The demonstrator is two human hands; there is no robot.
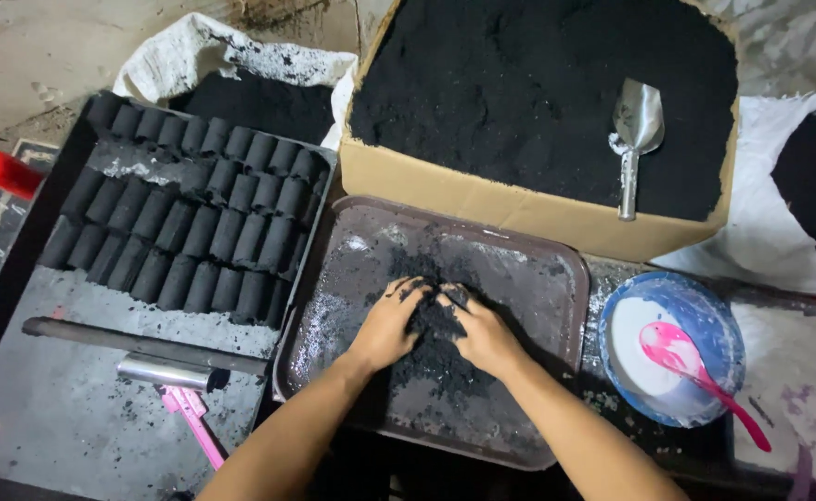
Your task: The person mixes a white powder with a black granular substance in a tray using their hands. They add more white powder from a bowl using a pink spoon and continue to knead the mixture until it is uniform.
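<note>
Dusty concrete floor shows behind a cluttered tabletop. At far left, a black tray [18, 269] carries rows of pressed black cylinders [194, 223]. In the middle, my left hand [389, 325] and right hand [482, 334] sit on a mound of black powder [437, 357] in a brown tray [556, 278], each grip half curled, fingers sunk into the mound's top. I judge it loose, crumbly and light, best cupped from both sides. Further right lie a metal scoop [635, 139] in a cardboard box [482, 199] and a blue bowl [714, 315].
</note>
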